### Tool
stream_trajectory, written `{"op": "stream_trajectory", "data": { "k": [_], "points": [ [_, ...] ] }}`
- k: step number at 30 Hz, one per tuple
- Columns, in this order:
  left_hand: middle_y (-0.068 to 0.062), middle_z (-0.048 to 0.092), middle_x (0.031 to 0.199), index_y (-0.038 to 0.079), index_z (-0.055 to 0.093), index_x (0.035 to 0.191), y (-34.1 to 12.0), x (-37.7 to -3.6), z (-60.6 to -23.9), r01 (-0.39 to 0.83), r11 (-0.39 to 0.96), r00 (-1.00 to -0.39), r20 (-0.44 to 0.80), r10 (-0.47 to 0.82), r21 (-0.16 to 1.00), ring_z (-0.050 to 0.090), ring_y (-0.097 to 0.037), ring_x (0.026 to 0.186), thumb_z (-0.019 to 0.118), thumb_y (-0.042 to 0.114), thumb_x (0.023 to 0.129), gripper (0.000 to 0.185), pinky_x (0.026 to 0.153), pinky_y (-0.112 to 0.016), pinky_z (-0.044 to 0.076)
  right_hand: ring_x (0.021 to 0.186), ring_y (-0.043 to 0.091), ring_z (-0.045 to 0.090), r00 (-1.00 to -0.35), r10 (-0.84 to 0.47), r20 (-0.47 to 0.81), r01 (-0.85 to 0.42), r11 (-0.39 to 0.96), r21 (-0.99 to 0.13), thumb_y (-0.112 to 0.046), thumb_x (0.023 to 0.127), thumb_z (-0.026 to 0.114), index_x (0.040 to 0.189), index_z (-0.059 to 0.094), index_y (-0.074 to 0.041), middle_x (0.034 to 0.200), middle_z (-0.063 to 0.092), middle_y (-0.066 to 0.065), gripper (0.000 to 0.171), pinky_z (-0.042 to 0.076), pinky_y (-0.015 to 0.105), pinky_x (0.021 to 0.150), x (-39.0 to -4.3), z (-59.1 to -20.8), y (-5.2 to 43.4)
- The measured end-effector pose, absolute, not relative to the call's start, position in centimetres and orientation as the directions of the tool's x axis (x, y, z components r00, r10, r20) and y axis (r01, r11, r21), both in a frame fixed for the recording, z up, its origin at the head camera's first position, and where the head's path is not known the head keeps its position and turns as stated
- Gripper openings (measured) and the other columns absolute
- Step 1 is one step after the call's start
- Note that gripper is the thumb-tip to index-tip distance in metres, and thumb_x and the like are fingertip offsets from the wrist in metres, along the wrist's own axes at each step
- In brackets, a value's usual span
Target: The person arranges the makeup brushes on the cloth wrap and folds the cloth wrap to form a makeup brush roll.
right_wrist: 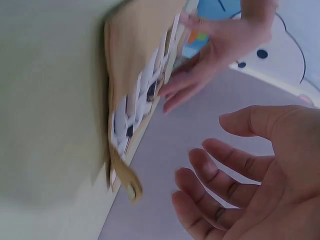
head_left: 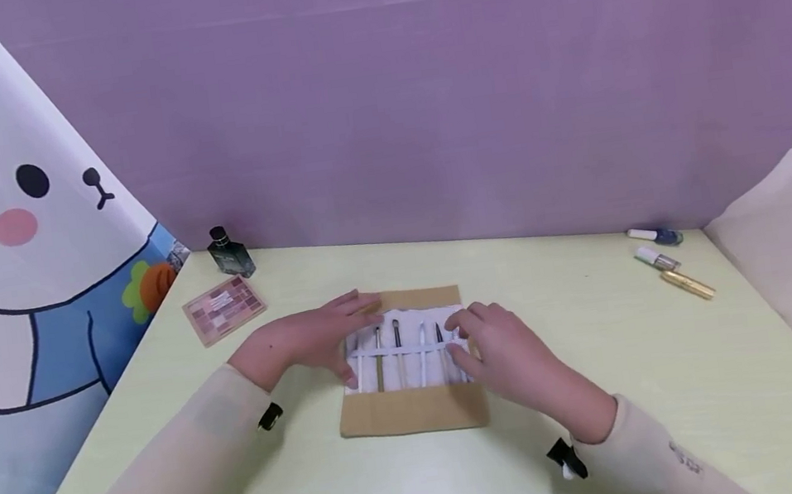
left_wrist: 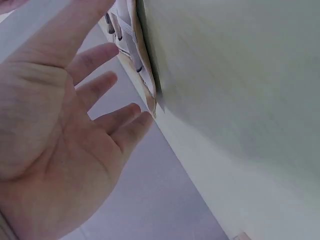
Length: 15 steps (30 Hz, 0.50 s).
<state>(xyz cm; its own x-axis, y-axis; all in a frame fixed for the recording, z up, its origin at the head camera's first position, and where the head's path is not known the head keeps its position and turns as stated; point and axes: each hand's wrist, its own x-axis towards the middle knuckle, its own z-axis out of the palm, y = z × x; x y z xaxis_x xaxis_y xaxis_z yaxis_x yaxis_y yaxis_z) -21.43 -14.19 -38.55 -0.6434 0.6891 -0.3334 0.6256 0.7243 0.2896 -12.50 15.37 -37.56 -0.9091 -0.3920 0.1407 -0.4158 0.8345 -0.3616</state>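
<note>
A tan brush case (head_left: 413,411) lies unfolded on the table, with several slim makeup brushes (head_left: 400,355) tucked under a band across its pale lining. My left hand (head_left: 313,335) is spread over the case's left edge, thumb low and fingers toward the top; whether it touches the case I cannot tell. Over the right edge is my right hand (head_left: 510,349), its fingers loosely bent near the rightmost brushes. In the right wrist view this hand (right_wrist: 265,175) holds nothing, and a tan strap (right_wrist: 126,177) with a snap sticks out from the case.
At the back left stand a dark glass bottle (head_left: 232,258) and, lying before it, a pink makeup palette (head_left: 224,310). On the far right lie a dark blue bottle with a white cap (head_left: 656,236), a clear white-capped one (head_left: 656,258) and a gold tube (head_left: 687,284). A purple curtain (head_left: 408,112) hangs behind.
</note>
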Motion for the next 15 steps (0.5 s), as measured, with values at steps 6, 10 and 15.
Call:
{"op": "stream_trajectory", "data": {
  "k": [6,10,15],
  "points": [
    [-0.007,0.021,0.181,0.015,0.042,0.165,-13.7,-21.9,-38.3,0.646,0.718,-0.615,-0.381,0.691,0.259,0.011,-0.043,0.169,0.096,0.041,0.077,0.106,0.134,-0.06,0.027,0.089,0.02,0.064,-0.875,-0.455,0.164,-0.483,0.816,-0.316,-0.019,0.098,0.077,0.119,0.073,-0.005,0.102,0.074,0.007,0.026,0.06,0.04,0.087,-11.1,-38.2,13.7],
    [-0.003,0.026,0.18,0.018,0.043,0.165,-13.4,-22.3,-38.4,0.626,0.73,-0.61,-0.412,0.677,0.274,0.016,-0.038,0.169,0.097,0.04,0.076,0.106,0.135,-0.057,0.028,0.088,0.02,0.066,-0.845,-0.502,0.183,-0.534,0.799,-0.275,-0.016,0.095,0.079,0.116,0.074,-0.003,0.101,0.073,0.007,0.024,0.063,0.041,0.086,-10.7,-38.7,12.9],
    [-0.001,0.025,0.18,0.02,0.041,0.166,-13.2,-22.7,-38.6,0.626,0.726,-0.597,-0.424,0.681,0.285,0.016,-0.035,0.169,0.096,0.042,0.075,0.109,0.135,-0.056,0.027,0.098,0.026,0.069,-0.821,-0.547,0.16,-0.57,0.776,-0.271,-0.014,0.095,0.077,0.119,0.073,-0.002,0.11,0.075,0.01,0.028,0.064,0.04,0.088,-9.9,-38.7,12.0]
  ]
}}
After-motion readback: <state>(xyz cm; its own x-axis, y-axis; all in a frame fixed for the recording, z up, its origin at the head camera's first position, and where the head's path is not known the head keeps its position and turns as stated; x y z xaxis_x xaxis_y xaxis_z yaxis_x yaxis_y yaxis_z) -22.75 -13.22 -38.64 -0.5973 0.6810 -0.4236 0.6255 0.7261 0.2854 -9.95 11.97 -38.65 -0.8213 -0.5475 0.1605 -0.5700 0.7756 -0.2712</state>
